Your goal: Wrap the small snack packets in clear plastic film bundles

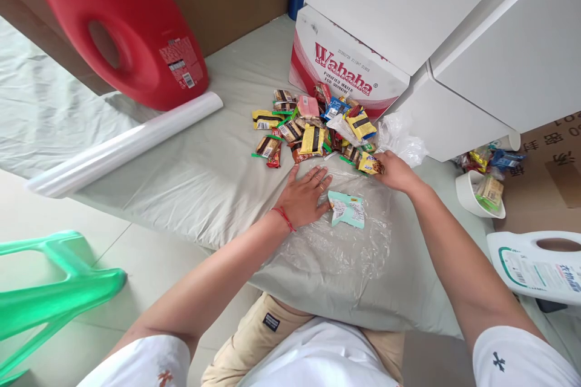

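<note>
My left hand lies flat and open on a sheet of clear plastic film spread over the grey cloth, fingers stretched toward a pile of small snack packets. A mint-green packet rests on the film just right of that hand. My right hand is closed on a yellow snack packet at the pile's near right edge. A red string circles my left wrist.
A Wahaha water carton stands behind the pile, white cabinets to its right. A red jug and a film roll lie left. A white bowl of snacks, a white detergent bottle and a green stool sit nearby.
</note>
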Motion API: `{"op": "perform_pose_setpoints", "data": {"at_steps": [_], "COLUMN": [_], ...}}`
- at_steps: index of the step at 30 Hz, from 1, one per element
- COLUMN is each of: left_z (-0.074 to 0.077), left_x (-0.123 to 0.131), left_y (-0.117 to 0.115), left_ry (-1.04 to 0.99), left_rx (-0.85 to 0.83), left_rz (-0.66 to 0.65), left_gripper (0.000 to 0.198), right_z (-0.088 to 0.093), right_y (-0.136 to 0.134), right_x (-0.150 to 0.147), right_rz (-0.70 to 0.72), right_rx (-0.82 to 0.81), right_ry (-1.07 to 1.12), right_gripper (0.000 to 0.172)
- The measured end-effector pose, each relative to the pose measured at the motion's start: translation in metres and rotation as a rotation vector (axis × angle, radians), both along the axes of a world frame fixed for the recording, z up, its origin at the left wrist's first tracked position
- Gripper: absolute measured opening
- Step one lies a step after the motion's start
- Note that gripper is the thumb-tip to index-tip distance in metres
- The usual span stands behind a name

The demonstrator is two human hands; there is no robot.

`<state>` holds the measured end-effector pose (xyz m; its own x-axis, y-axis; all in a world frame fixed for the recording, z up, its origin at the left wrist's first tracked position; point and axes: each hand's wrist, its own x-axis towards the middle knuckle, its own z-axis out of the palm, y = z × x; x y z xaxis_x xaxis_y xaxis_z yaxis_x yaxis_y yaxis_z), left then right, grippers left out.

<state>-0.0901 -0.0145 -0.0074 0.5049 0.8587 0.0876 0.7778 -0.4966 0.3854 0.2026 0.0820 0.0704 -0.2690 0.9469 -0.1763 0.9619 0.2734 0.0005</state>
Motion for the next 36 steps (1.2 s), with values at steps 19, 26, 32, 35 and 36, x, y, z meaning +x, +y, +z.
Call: {"op": "perform_pose_setpoints", "data": {"at_steps": [19, 26, 32, 35, 36], "left_z": [0.008, 0.007, -0.007, -0.009, -0.009], "left_x": [-0.006, -0.011, -0.013, -0.012, -0.011], "left_y": [0.003, 0.008, 0.014, 0.014, 0.014], "left_ry": [0.003, -0.128, -0.392, -0.391, -0.371], "left_rx": [-0.058, -0.082, 0.018, 0.027, 0.028], "left_rz": [-0.025, 0.034, 0.221, 0.229, 0.243], "left_gripper": [0.065, 0.064, 0.056, 0.058, 0.06], "right_z": [-0.01, -0.019, -0.028, -0.04, -0.043], "right_y": [-0.126, -0.131, -0.067, -0.046, -0.043], "right_x": [-0.069, -0.063, -0.033, -0.029, -0.029], "right_rz": [0.21, 0.104, 0.004, -0.042, -0.044], "right_rx": [-0.164, -0.057, 0.126, 0.037, 0.027], "right_ry": [0.582, 0.701, 0.47, 0.402, 0.393], "right_gripper": [0.043, 0.034, 0.06, 0.068, 0.063]}}
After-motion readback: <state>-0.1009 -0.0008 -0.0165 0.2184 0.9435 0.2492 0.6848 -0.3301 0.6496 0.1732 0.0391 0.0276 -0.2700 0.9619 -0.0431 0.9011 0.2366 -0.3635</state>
